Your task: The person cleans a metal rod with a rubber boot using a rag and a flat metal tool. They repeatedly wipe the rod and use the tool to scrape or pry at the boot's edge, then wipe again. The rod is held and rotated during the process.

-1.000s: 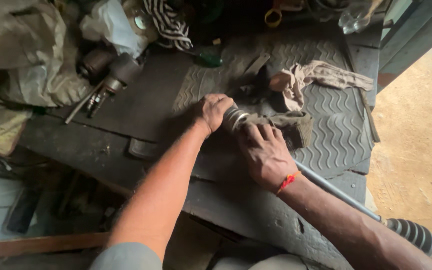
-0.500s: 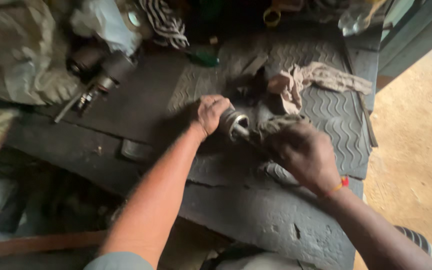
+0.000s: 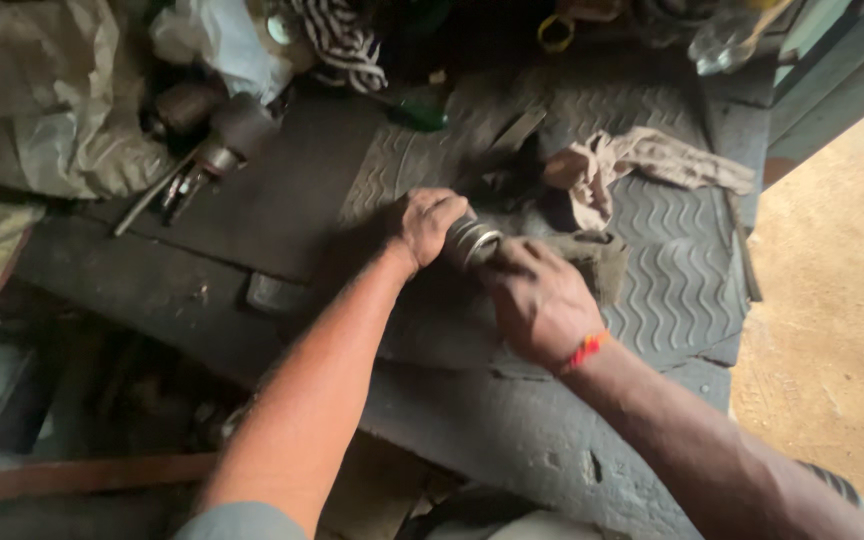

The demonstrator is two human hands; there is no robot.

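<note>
Two hands busy on a grimy dark desk (image 3: pixel 512 430), sandy floor (image 3: pixel 842 300) off to the right. Wavy-ribbed rubber mat (image 3: pixel 672 270) on top, crumpled beige rag (image 3: pixel 642 155) at its far side. The ridged metal cylinder (image 3: pixel 472 240) lies mid-mat, long axis running left-far to right-near. Left hand (image 3: pixel 422 222) fingers clenched round its far end; right hand (image 3: pixel 537 300) grasping a dirty cloth (image 3: pixel 597 262) against it.

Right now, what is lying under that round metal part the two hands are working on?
A dark grey rubber mat with wavy ribs lies under the shiny round metal part. The left hand and right hand cover the part's ends and the mat directly beneath.
</note>
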